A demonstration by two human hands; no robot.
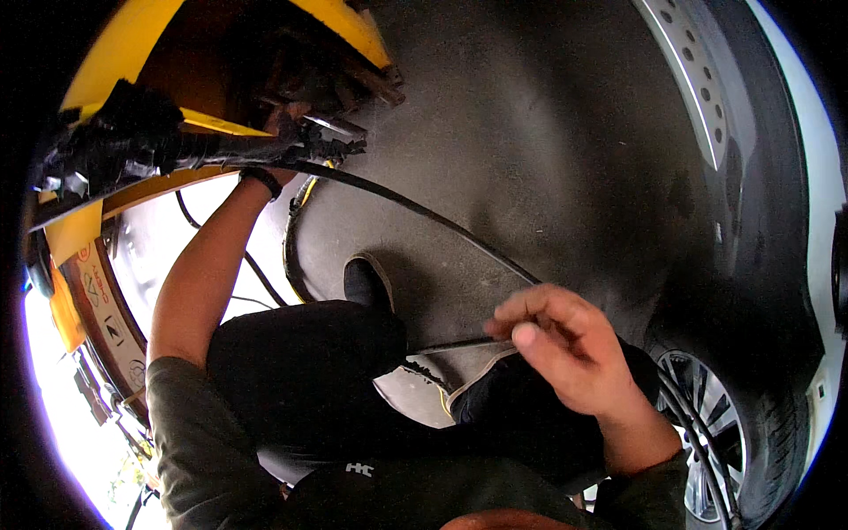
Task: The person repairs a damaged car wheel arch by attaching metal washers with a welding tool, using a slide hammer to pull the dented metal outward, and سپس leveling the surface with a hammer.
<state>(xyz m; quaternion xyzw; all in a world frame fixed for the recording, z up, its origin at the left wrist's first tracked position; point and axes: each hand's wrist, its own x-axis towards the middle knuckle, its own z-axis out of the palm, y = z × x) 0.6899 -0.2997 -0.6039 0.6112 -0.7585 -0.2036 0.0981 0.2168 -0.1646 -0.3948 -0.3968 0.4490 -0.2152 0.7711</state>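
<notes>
My left arm reaches up and to the left, with a dark band at the wrist. Just beyond the band, my left hand (282,176) goes behind a black hose (415,209) and a bundle wrapped in black tape (132,146), so its fingers are hidden. Over my right knee hovers my right hand (579,358), slightly blurred. Its fingers are loosely bent, the thumb stands apart, and nothing shows between them. The hose curves across the floor and passes out of sight behind the right hand's fingers.
A yellow machine frame (124,49) with dark, rusty parts stands at the upper left. Along the right runs a car's side, with a silver perforated sill step (689,75) and a wheel (702,397). A yellow-and-black cable (296,216) lies near my shoe (367,281) on the grey floor (530,115).
</notes>
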